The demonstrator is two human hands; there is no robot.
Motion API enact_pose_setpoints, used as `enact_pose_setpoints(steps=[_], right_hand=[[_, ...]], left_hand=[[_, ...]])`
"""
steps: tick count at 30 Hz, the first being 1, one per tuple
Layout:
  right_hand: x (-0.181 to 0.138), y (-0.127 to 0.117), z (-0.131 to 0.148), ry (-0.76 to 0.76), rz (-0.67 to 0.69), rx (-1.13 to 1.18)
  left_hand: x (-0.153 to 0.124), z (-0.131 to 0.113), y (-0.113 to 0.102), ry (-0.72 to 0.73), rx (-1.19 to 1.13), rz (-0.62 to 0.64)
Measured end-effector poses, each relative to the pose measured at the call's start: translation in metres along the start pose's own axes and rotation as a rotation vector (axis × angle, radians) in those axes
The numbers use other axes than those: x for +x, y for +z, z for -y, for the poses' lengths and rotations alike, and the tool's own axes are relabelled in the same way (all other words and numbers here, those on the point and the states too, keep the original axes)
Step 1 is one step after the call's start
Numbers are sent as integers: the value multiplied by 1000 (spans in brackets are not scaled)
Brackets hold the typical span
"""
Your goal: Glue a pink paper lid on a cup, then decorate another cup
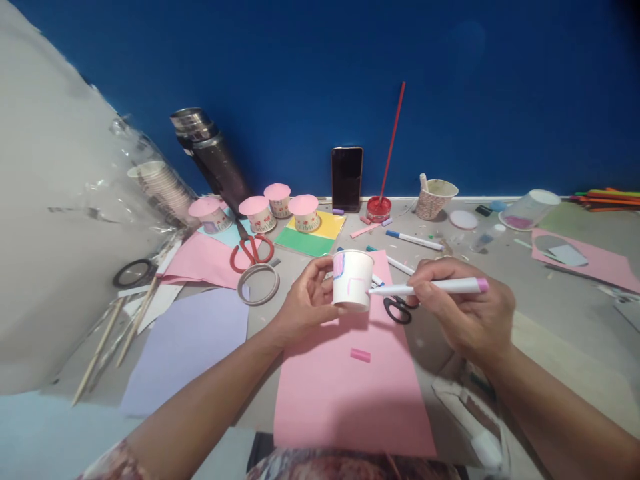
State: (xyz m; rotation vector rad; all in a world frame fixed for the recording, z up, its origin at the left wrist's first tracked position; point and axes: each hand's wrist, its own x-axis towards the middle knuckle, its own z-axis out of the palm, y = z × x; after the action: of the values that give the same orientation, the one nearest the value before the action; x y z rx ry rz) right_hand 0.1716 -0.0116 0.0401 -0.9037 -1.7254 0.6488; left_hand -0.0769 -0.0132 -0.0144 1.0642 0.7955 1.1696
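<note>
A white paper cup (354, 283) is held near the middle by my left hand (313, 290), its fingers wrapped round the left side and bottom. Pink and blue marker strokes show on the cup's upper left, and a thin pink outline runs across its front. My right hand (460, 307) grips a white marker (443, 287) with a pink end, its tip at the cup's right side; whether it touches cannot be told. Below the cup, a pink marker cap (361, 355) lies on a sheet of pink paper (350, 407). Black-handled scissors (399, 310) lie just right of the cup.
Several decorated cups with pink tops (257, 215) stand at the back left, near red-handled scissors (251, 253), a tape roll (258, 284) and a dark flask (215, 160). A phone (347, 179) leans on the blue wall. Purple paper (193, 350) lies left; markers (415, 241) lie behind.
</note>
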Motion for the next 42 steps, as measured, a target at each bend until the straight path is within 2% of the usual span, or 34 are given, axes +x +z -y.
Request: enact_pose_setpoints(steps=[6, 12, 22, 26, 33, 42], right_hand=[[0, 2, -1, 18, -4, 52], [-2, 2, -2, 45, -124, -18], [0, 2, 0, 56, -55, -16], [-1, 2, 0, 29, -29, -7], [-5, 5, -1, -12, -61, 18], [-7, 12, 0, -49, 7, 26]], left_hand=[[0, 1, -1, -9, 2, -7], [0, 0, -2, -6, 9, -19], [-1, 1, -1, -2, 11, -21], [0, 2, -2, 8, 19, -29], [0, 3, -1, 18, 45, -17], [-1, 3, 1, 41, 115, -35]])
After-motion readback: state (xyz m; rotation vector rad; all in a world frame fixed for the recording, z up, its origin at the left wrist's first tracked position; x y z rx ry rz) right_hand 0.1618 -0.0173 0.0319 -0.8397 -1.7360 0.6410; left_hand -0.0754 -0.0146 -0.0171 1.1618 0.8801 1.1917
